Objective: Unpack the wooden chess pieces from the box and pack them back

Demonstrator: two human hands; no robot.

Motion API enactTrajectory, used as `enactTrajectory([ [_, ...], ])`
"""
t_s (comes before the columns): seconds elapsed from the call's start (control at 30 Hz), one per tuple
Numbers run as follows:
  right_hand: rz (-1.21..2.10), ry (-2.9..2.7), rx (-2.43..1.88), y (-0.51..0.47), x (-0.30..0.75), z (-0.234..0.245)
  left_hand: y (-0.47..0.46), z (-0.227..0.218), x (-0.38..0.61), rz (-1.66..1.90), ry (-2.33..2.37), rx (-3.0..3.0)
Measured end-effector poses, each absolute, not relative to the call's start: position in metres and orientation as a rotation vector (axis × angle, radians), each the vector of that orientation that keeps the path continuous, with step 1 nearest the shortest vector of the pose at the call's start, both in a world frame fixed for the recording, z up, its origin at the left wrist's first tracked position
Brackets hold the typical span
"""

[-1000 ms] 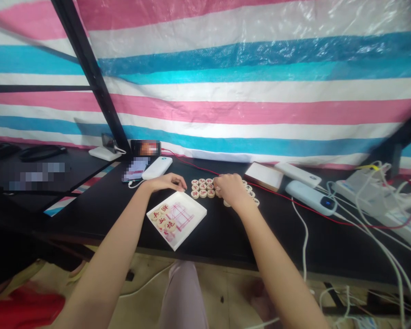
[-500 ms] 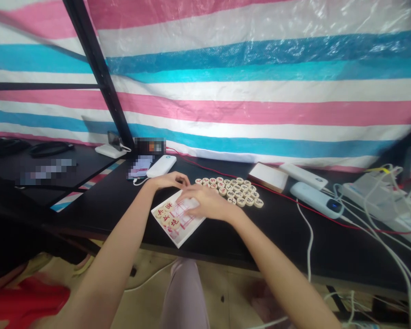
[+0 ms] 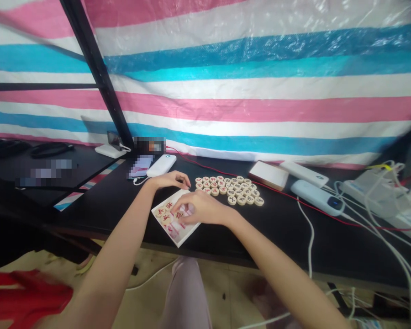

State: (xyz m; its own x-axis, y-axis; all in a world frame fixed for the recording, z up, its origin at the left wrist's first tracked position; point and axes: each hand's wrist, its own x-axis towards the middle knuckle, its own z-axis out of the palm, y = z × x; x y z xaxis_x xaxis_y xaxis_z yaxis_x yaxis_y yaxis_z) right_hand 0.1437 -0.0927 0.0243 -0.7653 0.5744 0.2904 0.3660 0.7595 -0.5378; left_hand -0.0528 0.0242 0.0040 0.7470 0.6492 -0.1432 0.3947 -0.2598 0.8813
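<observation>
A white box (image 3: 180,241) with a pink printed top lies near the table's front edge. Several round xiangqi pieces (image 3: 165,217) with red characters show at its left corner. Over the box, my right hand (image 3: 202,208) has its thumb and fingers bent round one xiangqi piece (image 3: 179,214), partly hidden by the fingers. Just behind the box's far corner rests my left hand (image 3: 171,180), fingers loosely curved and apart, with nothing seen in it. To the right, rows of wooden xiangqi pieces (image 3: 239,192) lie face up, red-marked ones left and black-marked ones right.
A white power bank (image 3: 161,165) and a phone (image 3: 141,167) lie at the left. Behind the rows are a red cable (image 3: 205,166) and a shallow white-topped box (image 3: 269,175). More power banks (image 3: 317,197) and tangled white cables (image 3: 370,201) lie at the right.
My right hand has shifted left and toward the front over the box. One piece at the box's corner has moved up and right, between its fingers. My left hand has stayed nearly still.
</observation>
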Motion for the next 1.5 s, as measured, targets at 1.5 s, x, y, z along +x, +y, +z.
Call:
enactTrajectory([
  [1.5,0.217,-2.771,-0.634,-0.105,0.126,0.013,0.022,0.003,-0.055,0.208,0.782,1.881],
])
